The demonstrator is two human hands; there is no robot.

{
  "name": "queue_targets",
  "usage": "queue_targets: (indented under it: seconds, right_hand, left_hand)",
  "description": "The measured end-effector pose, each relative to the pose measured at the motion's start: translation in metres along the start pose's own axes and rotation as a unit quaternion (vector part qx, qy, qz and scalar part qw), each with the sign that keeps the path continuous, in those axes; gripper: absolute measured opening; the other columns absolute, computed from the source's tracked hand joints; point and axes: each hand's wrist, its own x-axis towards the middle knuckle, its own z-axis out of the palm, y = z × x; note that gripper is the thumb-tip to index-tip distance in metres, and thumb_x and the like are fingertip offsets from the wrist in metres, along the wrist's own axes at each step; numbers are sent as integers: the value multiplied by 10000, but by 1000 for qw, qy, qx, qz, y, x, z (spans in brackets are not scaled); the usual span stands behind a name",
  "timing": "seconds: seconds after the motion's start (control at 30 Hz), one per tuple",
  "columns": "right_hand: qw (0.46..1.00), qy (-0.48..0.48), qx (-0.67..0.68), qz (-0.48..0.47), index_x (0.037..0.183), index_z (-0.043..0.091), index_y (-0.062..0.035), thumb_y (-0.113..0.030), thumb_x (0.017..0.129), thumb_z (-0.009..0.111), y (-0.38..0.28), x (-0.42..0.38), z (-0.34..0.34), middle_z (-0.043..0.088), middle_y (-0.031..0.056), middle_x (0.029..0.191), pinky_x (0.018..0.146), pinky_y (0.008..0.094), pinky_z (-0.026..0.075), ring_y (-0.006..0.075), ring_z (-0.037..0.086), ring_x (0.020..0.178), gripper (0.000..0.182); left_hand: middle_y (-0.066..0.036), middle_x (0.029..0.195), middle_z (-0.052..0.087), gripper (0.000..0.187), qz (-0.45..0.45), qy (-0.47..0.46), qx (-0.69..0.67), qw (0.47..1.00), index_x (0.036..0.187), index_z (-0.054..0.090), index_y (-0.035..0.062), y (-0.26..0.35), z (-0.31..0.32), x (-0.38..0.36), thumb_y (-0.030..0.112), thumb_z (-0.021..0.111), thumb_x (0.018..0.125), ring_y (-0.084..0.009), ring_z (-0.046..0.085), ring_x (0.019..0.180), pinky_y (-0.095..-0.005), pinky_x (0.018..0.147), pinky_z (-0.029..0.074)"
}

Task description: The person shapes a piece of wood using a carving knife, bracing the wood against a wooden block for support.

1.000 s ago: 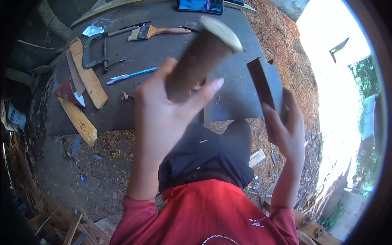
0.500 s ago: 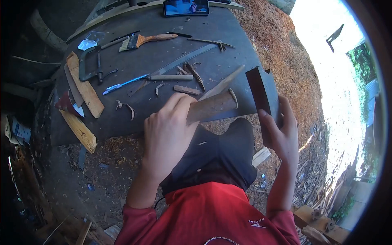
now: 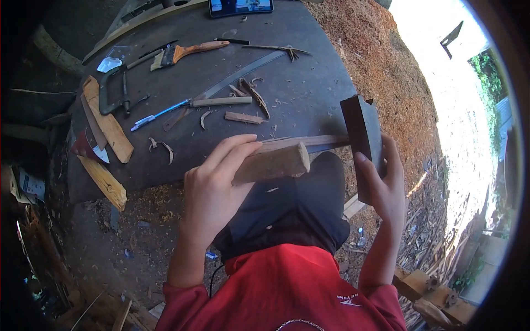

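Observation:
My left hand [image 3: 212, 179] is closed around a thick, rounded piece of wood [image 3: 273, 164], its blunt end pointing right. Behind that, a narrow, pale wooden strip [image 3: 314, 141] runs rightward from my left fingers; its far end overlaps the dark block in this view. My right hand [image 3: 386, 182] grips a dark rectangular block [image 3: 361, 129], held upright with the thumb on its near side. Both hands are over my lap at the near edge of the dark table [image 3: 221, 71].
On the table are a paintbrush [image 3: 187, 51], a C-clamp [image 3: 105, 91], a blue pen [image 3: 160, 115], a metal ruler [image 3: 237, 74], a wooden-handled tool [image 3: 223, 101], curled shavings and wooden pieces [image 3: 113, 124]. A phone [image 3: 240, 6] stands at the back. Sawdust [image 3: 381, 71] covers the ground to the right.
The rounded wood in my left hand has moved left and down, and the pale strip has swung from slanting upward to nearly level, toward the dark block. My right hand still holds the block.

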Motion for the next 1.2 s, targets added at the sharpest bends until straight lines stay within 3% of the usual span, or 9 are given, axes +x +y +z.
queue_targets:
  seconds: [0.13,0.27,0.47,0.57,0.73,0.9,1.0,1.1,1.2]
  right_hand:
    - [1000,-9,26,14,1388,562,-27,-336,947,748,-2,-3,4,716,149,1132,878,371,550,210,702,1004,570]
    - [995,-4,93,45,1422,527,-27,-229,972,733,-12,-13,15,681,124,1203,897,324,525,169,656,1061,534]
    - [990,75,86,78,1457,495,-39,-215,1019,685,-15,-26,31,632,107,1313,939,286,489,153,614,1152,509]
    - [966,143,216,20,1495,475,-44,-258,1051,649,-12,-40,50,524,119,1483,1063,346,456,214,535,1343,523]
    - [989,145,24,28,1510,463,-29,-280,1047,639,10,-21,39,479,132,1536,1121,388,422,263,487,1414,555]
    - [999,15,-44,9,1621,328,-52,-209,1075,559,16,-28,14,474,85,1579,1187,310,365,163,475,1435,613]
    - [997,-53,-57,26,1611,360,-38,-255,1003,662,42,-37,-25,506,81,1550,1125,300,395,135,502,1392,712]
    - [986,-97,-131,-32,1506,470,53,-326,925,723,60,-56,-55,542,232,1500,1140,443,418,359,557,1357,737]
    - [972,-111,-188,-84,1491,484,51,-321,926,725,63,-62,-54,553,231,1485,1133,447,422,361,563,1345,718]
  left_hand:
    - [-58,986,707,378,56,10,22,998,1045,723,84,19,3,-6,41,860,696,-257,753,820,-368,654,598]
    - [10,703,521,275,208,13,5,978,851,638,112,49,33,-11,287,849,858,-102,571,533,-280,468,464]
    - [8,734,465,284,279,89,-54,955,931,598,83,64,79,18,332,733,946,-72,505,531,-246,444,418]
    - [-6,777,484,372,247,106,-154,951,1049,580,68,64,90,37,388,734,939,-86,507,533,-255,432,440]
    - [-58,803,521,386,187,175,-140,956,972,537,27,57,110,63,384,682,982,-97,442,494,-281,388,336]
    - [-78,823,524,358,198,191,-144,950,979,560,-5,49,108,72,294,745,907,-106,454,501,-281,385,356]
    - [-89,841,525,351,202,194,-162,946,976,554,-12,47,106,72,260,755,882,-110,471,511,-294,387,379]
    - [-101,876,526,332,193,220,-175,940,976,550,-12,55,101,70,247,739,889,-122,495,537,-303,399,399]
    - [-117,916,524,318,160,269,-207,927,983,550,-19,77,97,70,233,721,891,-143,519,578,-304,423,410]
